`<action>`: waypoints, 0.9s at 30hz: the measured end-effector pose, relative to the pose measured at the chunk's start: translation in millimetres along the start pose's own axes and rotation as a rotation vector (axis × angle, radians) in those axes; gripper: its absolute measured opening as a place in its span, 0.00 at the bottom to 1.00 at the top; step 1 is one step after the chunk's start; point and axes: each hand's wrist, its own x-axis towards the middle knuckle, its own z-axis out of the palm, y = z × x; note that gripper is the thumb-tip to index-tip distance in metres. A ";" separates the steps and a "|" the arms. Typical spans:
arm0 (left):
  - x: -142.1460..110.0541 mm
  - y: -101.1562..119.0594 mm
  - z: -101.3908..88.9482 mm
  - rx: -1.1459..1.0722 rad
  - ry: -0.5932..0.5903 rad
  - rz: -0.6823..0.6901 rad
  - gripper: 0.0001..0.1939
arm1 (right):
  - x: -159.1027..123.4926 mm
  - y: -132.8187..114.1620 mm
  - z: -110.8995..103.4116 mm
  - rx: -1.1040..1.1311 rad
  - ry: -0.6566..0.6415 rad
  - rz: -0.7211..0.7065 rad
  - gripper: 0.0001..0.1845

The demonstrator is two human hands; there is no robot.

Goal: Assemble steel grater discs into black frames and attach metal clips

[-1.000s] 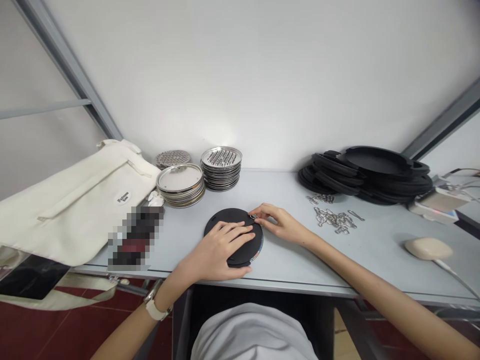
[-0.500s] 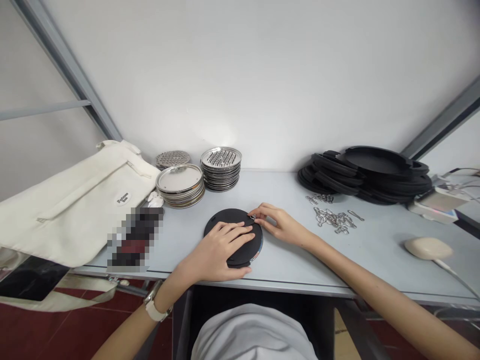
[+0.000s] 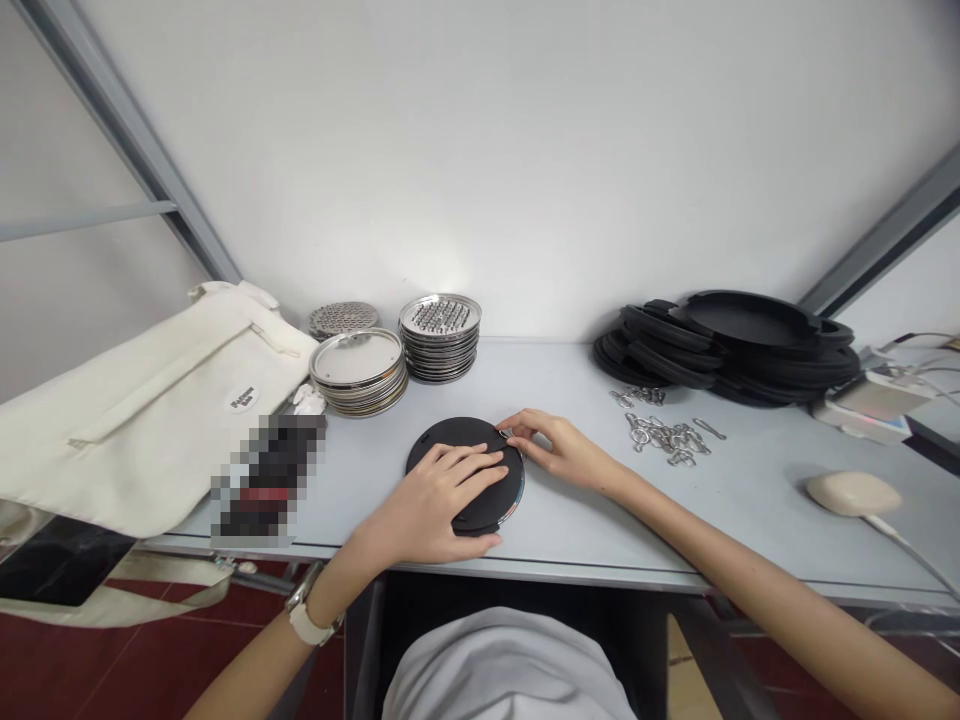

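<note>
A round black disc [image 3: 450, 432] with a shiny strip along its lower right edge lies on the table near its front. My left hand [image 3: 444, 497] rests flat on top of it, fingers stretched out and a little apart. At the disc's upper right edge, the thumb and fingers of my right hand [image 3: 553, 444] pinch a small metal clip [image 3: 505, 433] with a looped end. The fingertips partly cover that clip, so how it meets the disc cannot be made out. Loose metal clips [image 3: 667, 438] lie in a pile to the right of my right hand.
Behind the disc stand stacks of metal grater plates [image 3: 439, 318] and plain metal discs [image 3: 357, 358]. Black round trays [image 3: 757, 325] are piled at the back right. A white bag [image 3: 165, 430] leans on the left; a cream corded device [image 3: 853, 494] sits on the right.
</note>
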 end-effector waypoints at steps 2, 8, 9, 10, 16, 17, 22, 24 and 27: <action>0.0 -0.1 0.0 0.000 -0.001 0.001 0.32 | 0.2 0.0 -0.1 0.023 -0.005 0.016 0.14; -0.5 -0.2 0.2 -0.009 -0.002 0.001 0.32 | 0.9 1.2 -0.7 0.086 -0.022 0.043 0.15; -0.6 -0.2 0.3 -0.011 -0.004 0.001 0.32 | 1.0 1.4 -0.9 0.090 -0.025 0.040 0.15; -0.6 -0.2 0.3 -0.012 -0.004 0.001 0.32 | 0.9 1.4 -1.1 0.091 -0.026 0.036 0.15; -0.1 -0.1 0.0 -0.015 0.001 0.000 0.32 | 0.4 -0.3 -1.1 0.112 -0.046 0.068 0.15; 0.0 -0.1 -0.1 -0.013 0.002 0.000 0.32 | 0.3 -0.7 -0.9 0.121 -0.053 0.075 0.15; -0.1 0.0 0.0 -0.004 0.014 0.006 0.32 | 0.4 -1.1 -0.4 0.146 -0.065 0.088 0.15; -0.1 0.0 0.3 -0.003 0.018 0.008 0.32 | 0.6 -0.7 -0.6 0.150 -0.067 0.087 0.15; 0.2 -0.2 0.5 -0.002 0.018 0.008 0.32 | 0.9 -0.5 -0.5 0.164 -0.070 0.086 0.14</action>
